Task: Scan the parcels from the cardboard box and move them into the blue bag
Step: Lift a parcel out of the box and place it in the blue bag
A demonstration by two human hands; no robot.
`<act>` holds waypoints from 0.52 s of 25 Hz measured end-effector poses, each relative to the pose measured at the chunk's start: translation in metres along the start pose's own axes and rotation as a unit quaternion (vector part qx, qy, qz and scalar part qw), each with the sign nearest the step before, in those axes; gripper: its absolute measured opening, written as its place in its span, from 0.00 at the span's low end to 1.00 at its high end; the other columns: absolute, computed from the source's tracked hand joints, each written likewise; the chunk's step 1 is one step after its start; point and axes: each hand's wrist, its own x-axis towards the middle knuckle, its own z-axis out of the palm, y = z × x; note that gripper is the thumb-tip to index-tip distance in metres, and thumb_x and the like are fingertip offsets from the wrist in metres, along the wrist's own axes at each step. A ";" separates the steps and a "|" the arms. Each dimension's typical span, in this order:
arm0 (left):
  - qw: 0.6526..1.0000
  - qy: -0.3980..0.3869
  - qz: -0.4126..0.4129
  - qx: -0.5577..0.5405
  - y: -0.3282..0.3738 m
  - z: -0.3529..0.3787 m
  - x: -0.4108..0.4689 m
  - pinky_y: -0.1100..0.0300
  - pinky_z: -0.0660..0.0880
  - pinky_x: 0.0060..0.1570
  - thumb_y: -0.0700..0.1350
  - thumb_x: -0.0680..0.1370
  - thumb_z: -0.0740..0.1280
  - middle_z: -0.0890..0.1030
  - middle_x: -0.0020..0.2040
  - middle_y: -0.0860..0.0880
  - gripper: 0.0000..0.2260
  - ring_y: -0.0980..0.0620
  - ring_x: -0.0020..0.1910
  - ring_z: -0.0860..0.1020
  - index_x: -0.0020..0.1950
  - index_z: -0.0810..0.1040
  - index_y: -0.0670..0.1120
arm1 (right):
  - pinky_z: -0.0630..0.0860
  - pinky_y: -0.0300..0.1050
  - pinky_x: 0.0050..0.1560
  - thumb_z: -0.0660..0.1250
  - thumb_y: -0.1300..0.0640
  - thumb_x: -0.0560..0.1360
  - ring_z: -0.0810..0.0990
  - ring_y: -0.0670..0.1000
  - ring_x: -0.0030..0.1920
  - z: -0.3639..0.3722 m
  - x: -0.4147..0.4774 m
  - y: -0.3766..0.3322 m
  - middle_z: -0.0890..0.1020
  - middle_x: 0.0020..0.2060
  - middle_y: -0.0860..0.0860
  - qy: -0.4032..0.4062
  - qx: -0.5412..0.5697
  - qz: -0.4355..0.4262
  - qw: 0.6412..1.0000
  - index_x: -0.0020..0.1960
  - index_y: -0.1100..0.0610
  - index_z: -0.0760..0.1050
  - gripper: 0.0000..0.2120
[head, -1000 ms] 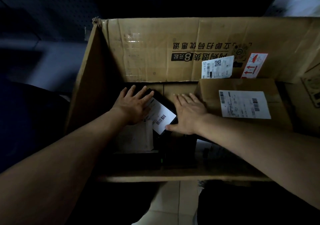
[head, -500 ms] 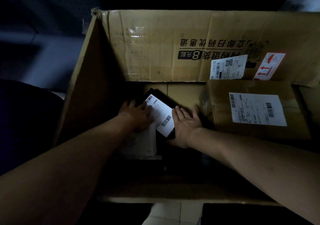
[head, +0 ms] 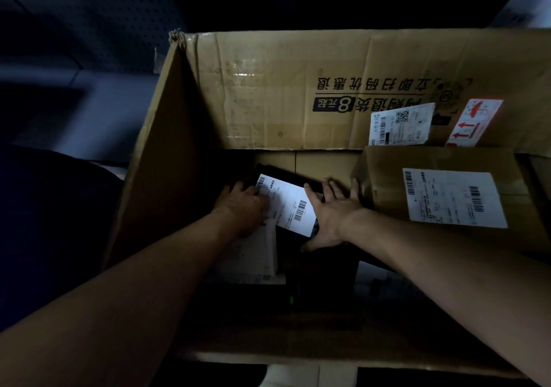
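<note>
Head view: looks down into an open cardboard box (head: 268,94) of creased brown corrugated board, frayed at its far-left corner. Finds the black parcel (head: 278,173) on the left part of the box floor, flat and rectangular. Lies slantwise, long axis running from upper left to lower right, far end toward the back wall. Carries on top a white label (head: 289,204) with one barcode at its upper-left corner and another near its right edge; small print too fine to read.

Grips the parcel's left edge with the left hand (head: 240,209), knuckles up, fingers curled onto the label. Presses against the right edge with the right hand (head: 332,212), fingers straight and spread wide, thumb low by the near corner.

Shows beneath the left hand a white parcel (head: 256,258), dim and smooth-faced, partly under the black one. Shows at right a brown carton (head: 384,166), just beside the right hand's little finger, bearing a large white shipping label (head: 453,197) with barcodes at left and right; text illegible.

Reads on the back wall black printed Chinese characters (head: 366,94), upside down, with a large "8" among them. Notes farther right on that wall a white slip (head: 401,124) with a QR code, and a red-and-white sticker (head: 474,121) with red arrows. Leaves the near floor of the box in deep shadow.
</note>
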 end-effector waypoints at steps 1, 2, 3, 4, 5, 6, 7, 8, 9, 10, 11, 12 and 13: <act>1.000 0.013 -0.002 -0.002 0.001 -0.001 0.002 0.46 0.60 0.70 0.56 0.82 0.60 0.65 0.75 0.45 0.23 0.39 0.73 0.62 0.76 0.66 0.52 | 0.39 0.77 0.70 0.67 0.22 0.62 0.37 0.60 0.80 0.003 0.001 -0.002 0.38 0.79 0.63 0.006 -0.008 0.000 1.000 0.79 0.52 0.27 0.68; 1.000 0.025 -0.003 -0.009 0.002 -0.003 0.005 0.46 0.61 0.69 0.57 0.80 0.63 0.66 0.74 0.44 0.25 0.39 0.72 0.64 0.75 0.66 0.51 | 0.39 0.77 0.70 0.68 0.22 0.61 0.37 0.60 0.80 0.007 0.002 -0.003 0.38 0.79 0.63 0.008 -0.011 0.002 1.000 0.78 0.52 0.26 0.69; 0.999 0.032 -0.006 -0.022 0.003 -0.005 0.009 0.47 0.62 0.68 0.58 0.78 0.66 0.66 0.73 0.44 0.28 0.39 0.71 0.64 0.76 0.64 0.50 | 0.40 0.78 0.69 0.68 0.22 0.62 0.37 0.60 0.79 0.009 0.003 -0.004 0.38 0.79 0.64 0.007 -0.009 0.003 1.000 0.78 0.53 0.26 0.69; 0.999 0.034 -0.012 -0.039 0.003 -0.007 0.012 0.46 0.62 0.69 0.59 0.76 0.68 0.65 0.74 0.44 0.33 0.39 0.72 0.63 0.77 0.62 0.51 | 0.40 0.78 0.69 0.69 0.23 0.62 0.37 0.61 0.79 0.010 0.004 -0.004 0.38 0.79 0.64 0.004 -0.005 0.002 1.000 0.78 0.52 0.26 0.69; 0.998 0.032 -0.017 -0.054 0.004 -0.008 0.015 0.45 0.61 0.70 0.60 0.75 0.70 0.62 0.76 0.44 0.37 0.39 0.74 0.61 0.79 0.59 0.51 | 0.39 0.78 0.69 0.69 0.24 0.62 0.36 0.61 0.79 0.010 0.006 -0.002 0.37 0.79 0.64 0.001 -0.001 0.002 1.000 0.78 0.52 0.25 0.69; 0.998 0.027 -0.018 -0.063 0.005 -0.008 0.019 0.44 0.58 0.72 0.61 0.73 0.71 0.57 0.79 0.46 0.41 0.39 0.76 0.58 0.80 0.55 0.52 | 0.39 0.78 0.69 0.70 0.24 0.62 0.35 0.60 0.79 0.010 0.009 0.001 0.36 0.78 0.64 0.000 0.000 -0.002 1.000 0.77 0.52 0.25 0.69; 0.997 0.019 -0.017 -0.069 0.005 -0.007 0.022 0.42 0.56 0.74 0.62 0.73 0.72 0.53 0.81 0.47 0.44 0.40 0.78 0.54 0.81 0.52 0.53 | 0.38 0.78 0.69 0.70 0.24 0.61 0.34 0.60 0.79 0.008 0.012 0.005 0.35 0.78 0.63 0.000 0.000 -0.008 1.000 0.77 0.51 0.24 0.69; 0.997 0.012 -0.015 -0.074 0.005 -0.006 0.025 0.41 0.54 0.75 0.63 0.72 0.71 0.48 0.82 0.48 0.47 0.40 0.79 0.50 0.82 0.48 0.53 | 0.38 0.77 0.70 0.70 0.24 0.61 0.34 0.59 0.79 0.006 0.014 0.010 0.34 0.78 0.62 0.001 -0.002 -0.014 1.000 0.77 0.50 0.24 0.70; 0.997 0.009 -0.014 -0.077 0.004 -0.005 0.027 0.41 0.52 0.75 0.64 0.72 0.71 0.45 0.82 0.49 0.49 0.40 0.80 0.48 0.82 0.45 0.54 | 0.38 0.76 0.71 0.71 0.24 0.60 0.33 0.57 0.79 0.004 0.017 0.014 0.34 0.78 0.61 0.004 -0.004 -0.022 1.000 0.77 0.49 0.24 0.70; 0.997 0.007 -0.013 -0.080 0.003 -0.003 0.029 0.40 0.51 0.75 0.65 0.71 0.71 0.44 0.82 0.49 0.51 0.40 0.80 0.47 0.82 0.42 0.54 | 0.38 0.75 0.72 0.71 0.25 0.60 0.33 0.56 0.79 0.002 0.019 0.019 0.33 0.78 0.60 0.005 -0.006 -0.028 1.000 0.77 0.47 0.24 0.70; 0.996 0.006 -0.014 -0.083 0.001 -0.002 0.031 0.40 0.51 0.75 0.66 0.70 0.71 0.43 0.82 0.50 0.52 0.39 0.80 0.47 0.82 0.41 0.54 | 0.37 0.73 0.72 0.72 0.25 0.60 0.33 0.55 0.79 0.000 0.021 0.023 0.32 0.78 0.59 0.003 -0.007 -0.034 0.999 0.77 0.46 0.24 0.70; 0.996 0.005 -0.018 -0.090 -0.001 -0.001 0.033 0.39 0.50 0.75 0.67 0.69 0.72 0.43 0.82 0.50 0.54 0.39 0.80 0.46 0.82 0.39 0.54 | 0.37 0.71 0.73 0.73 0.25 0.60 0.32 0.55 0.79 -0.003 0.024 0.026 0.32 0.78 0.58 0.000 -0.007 -0.040 0.999 0.76 0.46 0.23 0.70; 0.995 0.003 -0.023 -0.098 -0.002 0.000 0.036 0.39 0.50 0.75 0.68 0.68 0.73 0.42 0.82 0.50 0.56 0.39 0.80 0.46 0.81 0.38 0.54 | 0.36 0.69 0.74 0.73 0.25 0.60 0.31 0.55 0.78 -0.006 0.026 0.029 0.31 0.78 0.58 -0.004 -0.009 -0.044 0.999 0.76 0.45 0.23 0.70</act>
